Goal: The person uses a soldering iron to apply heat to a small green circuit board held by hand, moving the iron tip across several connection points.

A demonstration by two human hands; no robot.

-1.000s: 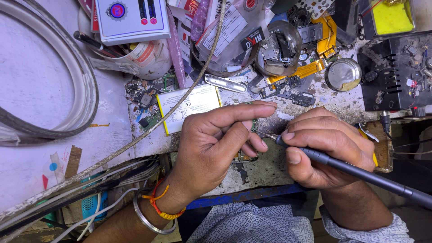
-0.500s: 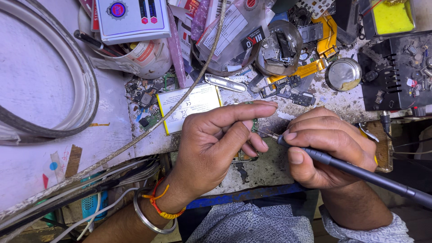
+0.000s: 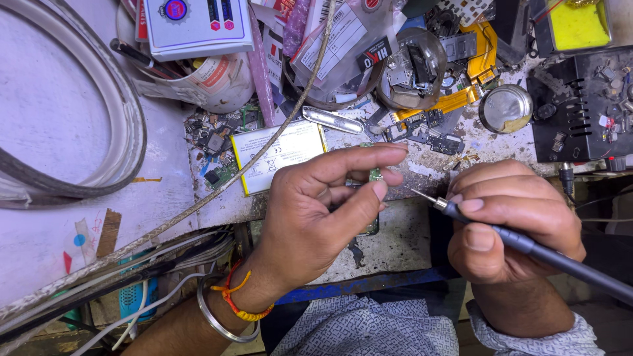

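My left hand [image 3: 323, 207] pinches a small green circuit board [image 3: 374, 175] between thumb and fingers, just above the worn bench edge. My right hand [image 3: 511, 221] grips a thin grey soldering iron [image 3: 527, 245] like a pen; its fine tip [image 3: 414, 192] points left, a short gap from the board. The iron's handle runs off to the lower right. A metal bangle and an orange thread sit on my left wrist [image 3: 227, 310].
A flat phone battery with a yellow edge [image 3: 280, 155] lies behind my left hand. Thick grey cable loops [image 3: 125, 125] fill the left. Clutter of packets, a white tub [image 3: 211, 79], orange flex strips [image 3: 455, 99], a round metal tin [image 3: 505, 107] and a black unit [image 3: 583, 105] crowd the back.
My right hand has drawn the iron away to the right, so its tip no longer touches the board. My left hand still holds the board in place.
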